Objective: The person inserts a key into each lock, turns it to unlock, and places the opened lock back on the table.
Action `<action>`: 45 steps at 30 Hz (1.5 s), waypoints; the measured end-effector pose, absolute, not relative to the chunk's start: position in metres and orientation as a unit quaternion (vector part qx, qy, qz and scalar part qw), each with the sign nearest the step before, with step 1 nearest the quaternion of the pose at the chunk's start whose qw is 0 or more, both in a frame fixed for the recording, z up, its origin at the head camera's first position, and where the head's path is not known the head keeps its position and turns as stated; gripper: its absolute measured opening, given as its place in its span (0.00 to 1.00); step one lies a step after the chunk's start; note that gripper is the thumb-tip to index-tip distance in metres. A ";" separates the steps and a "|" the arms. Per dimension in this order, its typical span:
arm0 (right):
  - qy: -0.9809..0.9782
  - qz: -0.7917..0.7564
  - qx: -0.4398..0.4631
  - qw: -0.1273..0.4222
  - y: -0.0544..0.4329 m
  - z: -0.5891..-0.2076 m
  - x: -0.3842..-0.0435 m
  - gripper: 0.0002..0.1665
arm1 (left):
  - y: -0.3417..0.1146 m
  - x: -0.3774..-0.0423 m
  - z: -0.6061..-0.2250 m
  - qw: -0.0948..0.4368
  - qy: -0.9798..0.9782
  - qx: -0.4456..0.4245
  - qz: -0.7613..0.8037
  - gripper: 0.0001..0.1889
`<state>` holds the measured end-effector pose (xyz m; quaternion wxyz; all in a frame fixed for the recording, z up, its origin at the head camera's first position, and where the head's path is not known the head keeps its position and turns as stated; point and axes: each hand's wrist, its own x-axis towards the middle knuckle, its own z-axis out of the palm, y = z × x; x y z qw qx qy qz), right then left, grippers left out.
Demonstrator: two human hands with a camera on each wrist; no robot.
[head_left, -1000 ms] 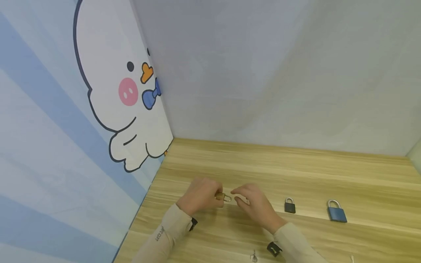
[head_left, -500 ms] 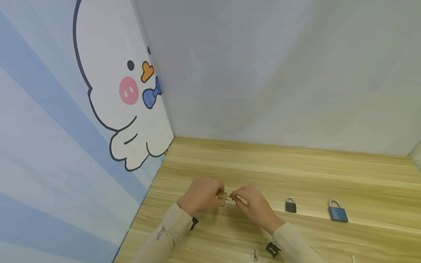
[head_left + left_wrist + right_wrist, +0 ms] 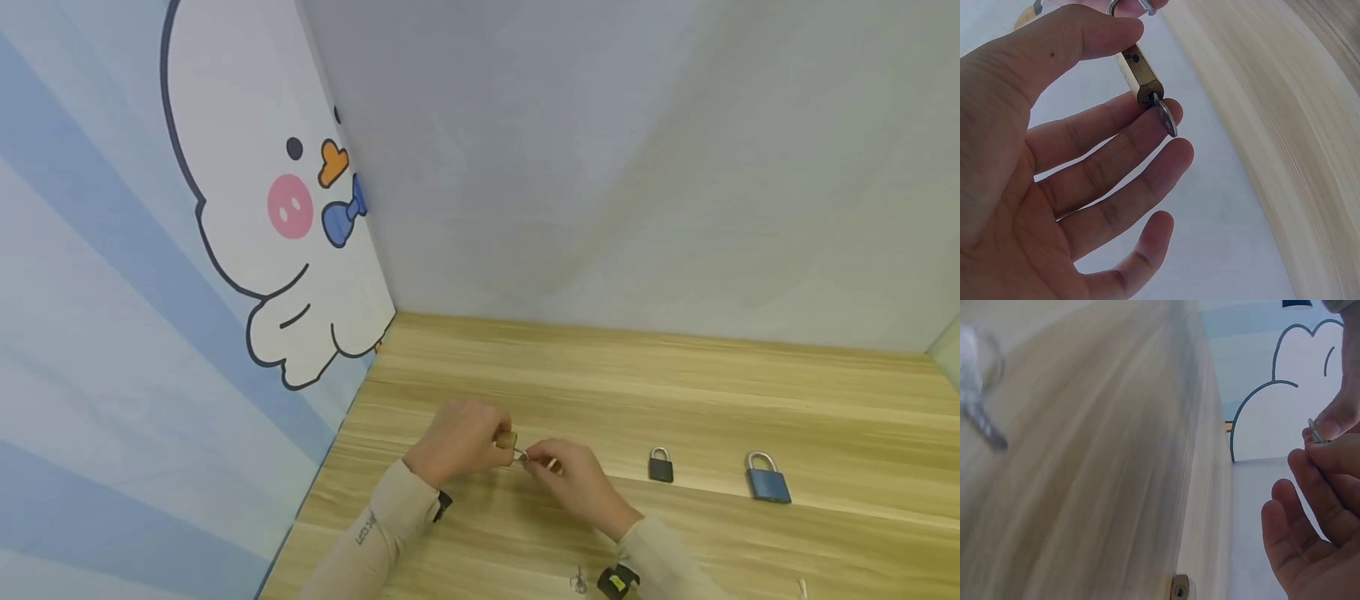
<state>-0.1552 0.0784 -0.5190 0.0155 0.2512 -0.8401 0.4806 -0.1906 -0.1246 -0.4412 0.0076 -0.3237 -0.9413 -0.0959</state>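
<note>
A wood-grained tabletop (image 3: 712, 383) meets a plain grey back wall (image 3: 600, 167); the left wall (image 3: 82, 358) carries diagonal blue stripes (image 3: 150, 267) and a large white cartoon bird (image 3: 232, 142) with an orange beak (image 3: 333, 163).

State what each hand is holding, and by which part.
The left hand grips a brass padlock by its body; the right hand pinches that padlock's shackle.

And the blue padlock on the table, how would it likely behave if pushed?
The blue padlock would probably slide rather than roll, given its boxy body. Its shiny, metal-looking shackle suggests it's rigid and perhaps heavy for its size. That smooth shackle may be slippery.
</note>
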 end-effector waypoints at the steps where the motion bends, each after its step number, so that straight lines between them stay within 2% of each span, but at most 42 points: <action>1: -0.837 0.489 0.245 0.007 0.078 -0.518 -0.155 0.04 | -0.124 -0.190 -0.441 0.007 -0.941 -0.323 -0.096 0.09; 7: -0.812 0.535 0.226 -0.052 0.079 -0.513 -0.153 0.06 | -0.123 -0.190 -0.438 0.007 -0.942 -0.320 -0.097 0.09; 11: -0.803 0.546 0.228 -0.068 0.080 -0.512 -0.153 0.07 | -0.122 -0.190 -0.438 0.006 -0.944 -0.316 -0.094 0.09; 24: -0.842 0.487 0.228 -0.050 0.087 -0.512 -0.152 0.07 | -0.124 -0.191 -0.446 0.024 -0.950 -0.304 -0.067 0.26; 34: -0.853 0.473 0.216 -0.048 0.091 -0.510 -0.151 0.06 | -0.125 -0.187 -0.451 0.031 -0.963 -0.264 -0.033 0.28; 37: -0.866 0.446 0.225 -0.021 0.090 -0.510 -0.150 0.05 | -0.124 -0.185 -0.452 0.016 -0.970 -0.241 -0.032 0.29; 39: -0.883 0.400 0.245 0.017 0.090 -0.510 -0.149 0.05 | -0.124 -0.185 -0.453 0.005 -0.974 -0.223 -0.028 0.29; 45: -0.899 0.218 0.327 0.192 0.094 -0.507 -0.146 0.14 | -0.126 -0.183 -0.458 -0.001 -0.982 -0.183 -0.033 0.30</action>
